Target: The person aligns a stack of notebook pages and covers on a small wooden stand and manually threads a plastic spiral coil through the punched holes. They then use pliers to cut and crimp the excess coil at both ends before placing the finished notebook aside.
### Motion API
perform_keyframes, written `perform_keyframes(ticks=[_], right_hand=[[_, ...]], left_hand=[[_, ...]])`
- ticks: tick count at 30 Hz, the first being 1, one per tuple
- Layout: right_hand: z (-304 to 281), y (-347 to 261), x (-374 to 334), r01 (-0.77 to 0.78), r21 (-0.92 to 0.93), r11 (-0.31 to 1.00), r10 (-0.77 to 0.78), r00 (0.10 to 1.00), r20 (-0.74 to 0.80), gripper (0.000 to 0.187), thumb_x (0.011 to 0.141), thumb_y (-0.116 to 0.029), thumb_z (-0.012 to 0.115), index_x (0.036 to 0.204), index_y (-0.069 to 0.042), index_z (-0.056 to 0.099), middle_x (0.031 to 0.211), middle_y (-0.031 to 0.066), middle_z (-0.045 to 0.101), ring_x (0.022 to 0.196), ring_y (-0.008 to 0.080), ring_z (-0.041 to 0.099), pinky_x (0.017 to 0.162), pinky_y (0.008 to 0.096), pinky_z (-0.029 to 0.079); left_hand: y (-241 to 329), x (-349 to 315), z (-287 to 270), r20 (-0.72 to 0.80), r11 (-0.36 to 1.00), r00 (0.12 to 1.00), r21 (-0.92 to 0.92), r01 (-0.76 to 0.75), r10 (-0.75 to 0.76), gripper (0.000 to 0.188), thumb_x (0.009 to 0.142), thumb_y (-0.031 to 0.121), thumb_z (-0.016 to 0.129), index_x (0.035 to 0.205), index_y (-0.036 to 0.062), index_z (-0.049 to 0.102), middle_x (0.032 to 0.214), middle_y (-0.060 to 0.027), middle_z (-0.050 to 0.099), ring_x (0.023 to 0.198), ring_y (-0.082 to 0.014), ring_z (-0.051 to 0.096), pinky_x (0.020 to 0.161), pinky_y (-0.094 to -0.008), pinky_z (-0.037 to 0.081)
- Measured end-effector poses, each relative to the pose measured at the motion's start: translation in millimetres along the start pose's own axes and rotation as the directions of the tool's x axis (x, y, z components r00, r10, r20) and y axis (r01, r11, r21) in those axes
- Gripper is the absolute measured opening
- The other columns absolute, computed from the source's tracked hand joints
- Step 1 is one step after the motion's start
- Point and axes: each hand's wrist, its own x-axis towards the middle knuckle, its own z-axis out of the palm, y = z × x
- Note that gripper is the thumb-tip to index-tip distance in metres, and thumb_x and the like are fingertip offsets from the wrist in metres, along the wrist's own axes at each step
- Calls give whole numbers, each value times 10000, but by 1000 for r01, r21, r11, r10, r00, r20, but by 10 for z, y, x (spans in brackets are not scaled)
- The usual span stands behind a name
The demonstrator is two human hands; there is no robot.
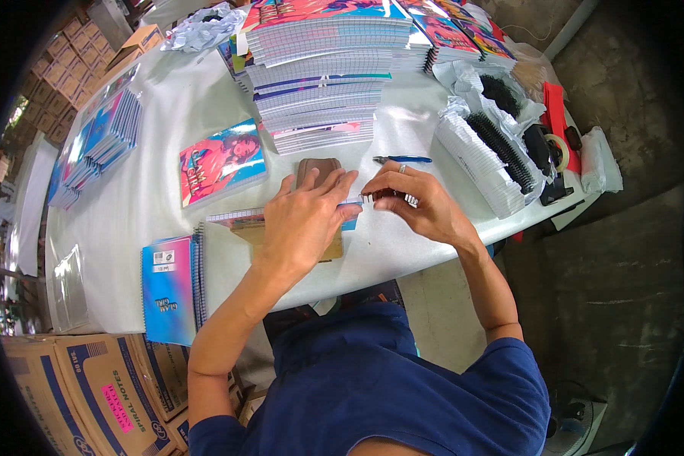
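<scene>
The notebook lay flat on the white table right in front of me, mostly hidden under my left hand, which pressed down on it with fingers spread. My right hand sat just beside, fingertips pinched narrow on a small spiral coil at the notebook's edge. A brown phone-like case rested just beyond my left fingers, and blue-handled pliers lay near my right. Behind them rose a tall stack of notebooks. To my right, opened white wrappers held rows of black spiral coils. At lower left, cardboard boxes stood closed, so I couldn't tell their contents.
</scene>
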Motion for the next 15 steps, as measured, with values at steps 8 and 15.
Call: perform_keyframes(ticks=[8, 15], right_hand=[[25, -151, -92, -111, -197, 974, 114, 993, 5, 173, 872, -56, 641, 1039, -18, 614, 944, 138, 613, 872, 330, 609, 700, 419, 480], [103, -239, -107, -33, -317, 948, 31, 999, -11, 151, 863, -37, 636, 1001, -25, 577, 891, 125, 618, 786, 341, 621, 651, 439, 487]], left_hand=[[13, -36, 31, -42, 1000, 999, 1, -12, 12, 535, 844, 326, 690, 1344, 202, 547, 1299, -7, 618, 1177, -316, 600, 961, -450, 495], [104, -47, 37, -97, 996, 992, -39, -80, 76, 537, 829, 309, 712, 1329, 182, 562, 1282, 3, 629, 1123, -284, 638, 797, -352, 573]])
